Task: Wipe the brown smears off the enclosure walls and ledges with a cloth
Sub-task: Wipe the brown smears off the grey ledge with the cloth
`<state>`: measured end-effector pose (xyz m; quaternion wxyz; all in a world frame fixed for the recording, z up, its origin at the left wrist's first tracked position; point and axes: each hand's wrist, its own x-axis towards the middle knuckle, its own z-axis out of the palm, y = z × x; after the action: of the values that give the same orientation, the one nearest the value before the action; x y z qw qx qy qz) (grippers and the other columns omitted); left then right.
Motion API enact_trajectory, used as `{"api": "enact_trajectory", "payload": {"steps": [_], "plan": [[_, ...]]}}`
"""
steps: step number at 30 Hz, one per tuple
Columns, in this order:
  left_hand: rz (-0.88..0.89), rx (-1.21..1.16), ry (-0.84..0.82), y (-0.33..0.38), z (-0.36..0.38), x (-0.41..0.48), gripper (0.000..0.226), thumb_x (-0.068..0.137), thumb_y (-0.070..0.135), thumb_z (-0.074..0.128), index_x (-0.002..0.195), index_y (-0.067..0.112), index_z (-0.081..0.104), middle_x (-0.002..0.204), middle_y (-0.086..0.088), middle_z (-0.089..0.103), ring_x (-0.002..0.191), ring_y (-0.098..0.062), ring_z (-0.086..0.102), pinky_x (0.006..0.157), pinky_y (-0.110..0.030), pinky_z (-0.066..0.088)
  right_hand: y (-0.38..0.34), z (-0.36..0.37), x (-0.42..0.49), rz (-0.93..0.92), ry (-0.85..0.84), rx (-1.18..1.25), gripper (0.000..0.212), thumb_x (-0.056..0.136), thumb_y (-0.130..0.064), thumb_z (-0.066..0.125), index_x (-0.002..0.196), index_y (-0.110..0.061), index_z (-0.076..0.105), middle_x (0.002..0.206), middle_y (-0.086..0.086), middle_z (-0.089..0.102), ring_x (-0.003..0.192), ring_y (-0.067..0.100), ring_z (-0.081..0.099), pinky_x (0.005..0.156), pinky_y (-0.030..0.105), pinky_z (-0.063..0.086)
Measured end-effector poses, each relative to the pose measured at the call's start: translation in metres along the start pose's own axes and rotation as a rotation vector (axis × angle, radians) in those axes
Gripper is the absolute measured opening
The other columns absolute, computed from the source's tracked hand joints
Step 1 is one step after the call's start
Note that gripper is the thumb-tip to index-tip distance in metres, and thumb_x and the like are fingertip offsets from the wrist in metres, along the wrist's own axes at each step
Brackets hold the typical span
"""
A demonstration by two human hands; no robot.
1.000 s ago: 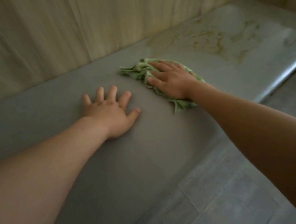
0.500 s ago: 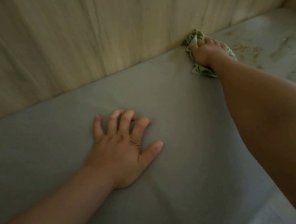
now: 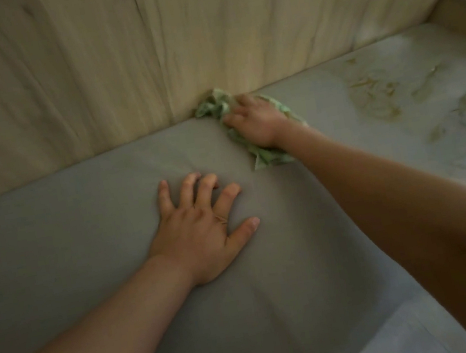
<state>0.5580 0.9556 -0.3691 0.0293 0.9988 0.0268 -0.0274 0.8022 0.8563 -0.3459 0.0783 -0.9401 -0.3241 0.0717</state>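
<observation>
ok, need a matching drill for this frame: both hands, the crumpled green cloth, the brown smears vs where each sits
1 left hand
2 right hand
3 crumpled green cloth
4 brown smears

A far right of the grey ledge
B spread flat on the ledge
C bunched at the foot of the pale wood-grain wall
D holding the cloth down

Pairs: 1-B, 2-D, 3-C, 4-A

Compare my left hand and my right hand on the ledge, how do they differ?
The left hand lies bare with fingers spread on the grey ledge; the right hand grips a green cloth. The left hand sits nearer the camera, the right hand farther back, where the ledge meets the wall. Both rest on the ledge.
</observation>
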Motion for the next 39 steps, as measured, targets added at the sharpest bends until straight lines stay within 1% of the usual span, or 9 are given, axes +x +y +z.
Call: {"api": "enact_trajectory", "payload": {"steps": [5,7,10,16,23,26,30,33,39], "plan": [[0.004,-0.032,-0.005,-0.001,-0.002,0.000,0.077,0.084,0.085,-0.004,0.148,0.046,0.015,0.160,0.001,0.016,0.154,-0.026,0.004,0.120,-0.068,0.000,-0.015,0.004,-0.032,-0.205,-0.062,-0.041,0.058,0.110,-0.051,0.031,0.163,-0.029,0.026,0.172,0.003,0.017,0.157,0.023,0.017,0.128,0.036,0.009],[0.002,-0.044,-0.002,-0.003,0.000,0.000,0.077,0.083,0.085,-0.005,0.147,0.047,0.014,0.160,0.001,0.015,0.154,-0.026,0.004,0.120,-0.068,-0.001,0.019,-0.004,-0.020,-0.091,-0.023,-0.076,0.062,0.109,-0.056,0.025,0.163,-0.026,0.029,0.172,0.008,0.019,0.156,0.026,0.020,0.126,0.032,0.010],[0.005,-0.041,0.023,-0.003,0.002,0.000,0.075,0.083,0.085,-0.005,0.146,0.048,0.013,0.160,0.000,0.015,0.155,-0.026,0.004,0.120,-0.068,-0.002,0.067,-0.016,0.012,0.191,0.075,-0.095,0.083,0.092,-0.070,0.010,0.160,-0.026,0.032,0.169,0.012,0.024,0.153,0.032,0.025,0.125,0.043,0.019],[0.010,-0.044,0.022,-0.004,0.006,0.003,0.070,0.088,0.084,0.004,0.148,0.047,0.016,0.161,-0.001,0.018,0.155,-0.027,0.006,0.119,-0.069,-0.004,0.060,-0.014,0.038,0.379,0.181,0.019,0.063,0.102,-0.052,0.026,0.156,-0.020,0.029,0.162,0.020,0.027,0.151,0.039,0.027,0.122,0.050,0.019],[-0.028,-0.018,-0.112,0.000,-0.004,0.005,0.073,0.091,0.083,0.007,0.155,0.046,0.012,0.168,0.002,0.006,0.157,-0.027,-0.003,0.118,-0.070,-0.008,-0.001,0.005,-0.016,0.056,0.086,0.025,0.054,0.107,-0.045,0.035,0.158,-0.028,0.032,0.166,0.009,0.029,0.151,0.032,0.030,0.121,0.040,0.020],[-0.043,-0.010,-0.193,0.010,-0.026,-0.003,0.073,0.095,0.080,0.016,0.158,0.043,0.015,0.170,0.001,0.006,0.158,-0.026,0.002,0.121,-0.067,0.002,-0.026,0.015,-0.058,-0.015,0.071,0.038,0.052,0.107,-0.043,0.036,0.157,-0.029,0.035,0.165,0.005,0.031,0.151,0.028,0.029,0.123,0.040,0.018],[-0.134,-0.092,0.052,-0.012,-0.044,-0.051,0.041,0.098,0.042,0.046,0.129,0.016,0.050,0.141,-0.013,0.048,0.132,-0.033,0.043,0.104,-0.046,0.041,-0.051,0.023,-0.093,-0.023,0.049,0.061,0.051,0.106,-0.044,0.033,0.156,-0.032,0.036,0.166,0.001,0.030,0.154,0.023,0.023,0.126,0.043,0.016],[-0.306,-0.069,0.134,-0.055,-0.050,-0.100,0.024,0.095,0.022,0.048,0.112,0.009,0.058,0.125,-0.017,0.059,0.120,-0.037,0.051,0.096,-0.045,0.045,-0.092,0.031,-0.121,-0.132,0.011,0.026,0.052,0.106,-0.048,0.030,0.156,-0.037,0.035,0.166,0.000,0.030,0.155,0.023,0.021,0.126,0.045,0.015],[-0.567,-0.333,0.276,-0.076,-0.067,-0.110,0.025,0.096,0.021,0.046,0.109,0.011,0.065,0.122,-0.020,0.064,0.121,-0.041,0.053,0.099,-0.047,0.047,-0.157,0.061,-0.225,-0.616,-0.092,-0.112,0.063,0.099,-0.056,0.023,0.157,-0.037,0.039,0.169,0.002,0.027,0.157,0.025,0.019,0.128,0.042,0.011]]}}
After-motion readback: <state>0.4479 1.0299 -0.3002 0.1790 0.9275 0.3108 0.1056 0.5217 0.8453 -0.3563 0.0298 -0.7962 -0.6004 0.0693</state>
